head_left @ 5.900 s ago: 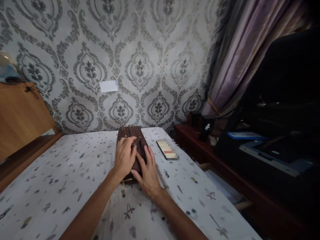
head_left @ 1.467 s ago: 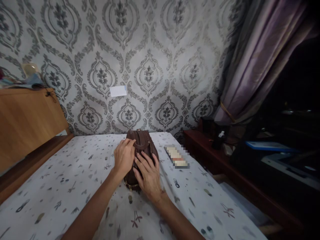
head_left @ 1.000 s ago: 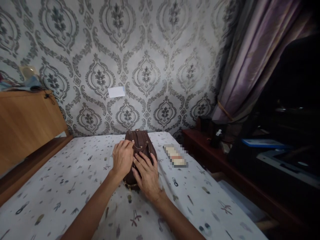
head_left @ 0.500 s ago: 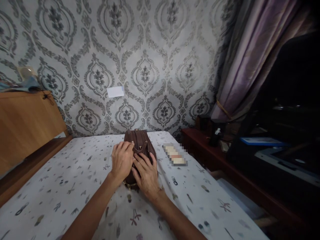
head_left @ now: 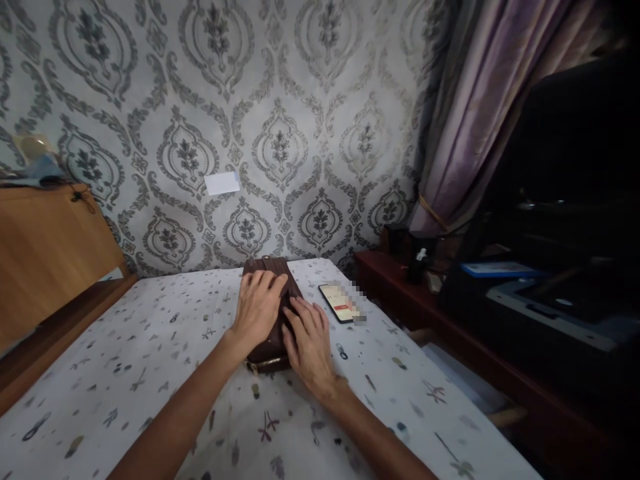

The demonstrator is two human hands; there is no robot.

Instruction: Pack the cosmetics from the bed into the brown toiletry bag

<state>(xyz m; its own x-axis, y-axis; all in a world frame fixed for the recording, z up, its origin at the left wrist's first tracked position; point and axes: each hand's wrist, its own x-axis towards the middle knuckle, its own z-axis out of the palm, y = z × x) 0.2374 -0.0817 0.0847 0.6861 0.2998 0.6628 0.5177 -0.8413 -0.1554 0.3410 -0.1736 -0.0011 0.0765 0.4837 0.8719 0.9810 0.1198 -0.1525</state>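
A brown leather bag (head_left: 270,270) lies flat on the bed's patterned white sheet (head_left: 150,347), its metal-trimmed end toward me. My left hand (head_left: 257,308) rests palm down on top of the bag, fingers stretched toward the wall. My right hand (head_left: 310,337) lies flat on the bag's right side, fingers spread and pressing on it. Most of the bag is hidden under both hands.
A phone (head_left: 337,302) with a lit screen lies on the sheet just right of the bag. A wooden headboard (head_left: 45,253) stands at left. At right are a dark wooden ledge (head_left: 400,280) with small items, a purple curtain (head_left: 475,113) and dark equipment (head_left: 550,293).
The bag now lies flatter. My left hand has left the pinch at the bag's strap and lies open on top; my right hand has shifted slightly right along the bag's side.
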